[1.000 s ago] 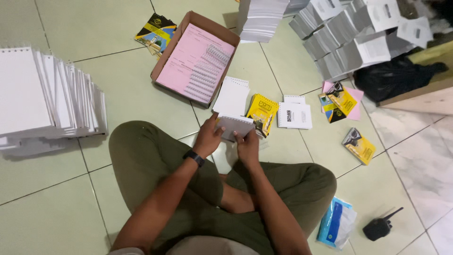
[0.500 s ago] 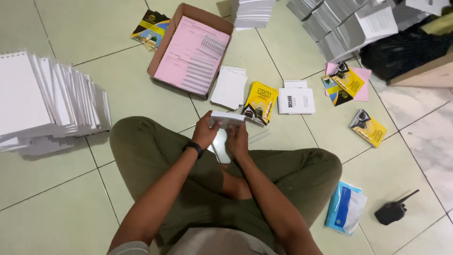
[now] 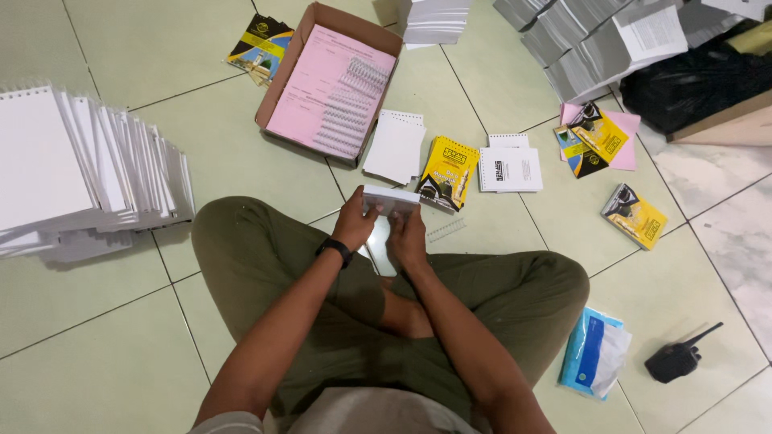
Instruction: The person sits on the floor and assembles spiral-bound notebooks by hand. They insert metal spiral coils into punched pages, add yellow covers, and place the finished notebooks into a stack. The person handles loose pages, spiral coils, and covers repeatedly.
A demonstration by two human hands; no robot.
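Sitting cross-legged on tile, my left hand (image 3: 356, 221) and right hand (image 3: 408, 233) grip a small white paper booklet block (image 3: 390, 198) above my lap, loose wire binding coil (image 3: 446, 231) just beside, yellow-covered spiral booklet (image 3: 446, 171) near.

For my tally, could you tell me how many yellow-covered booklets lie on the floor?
4: one left of the cardboard box, one before the hands, two at right; others may be hidden.

Left hand (image 3: 356, 221) and right hand (image 3: 408, 235) meet, fingers curled closed.
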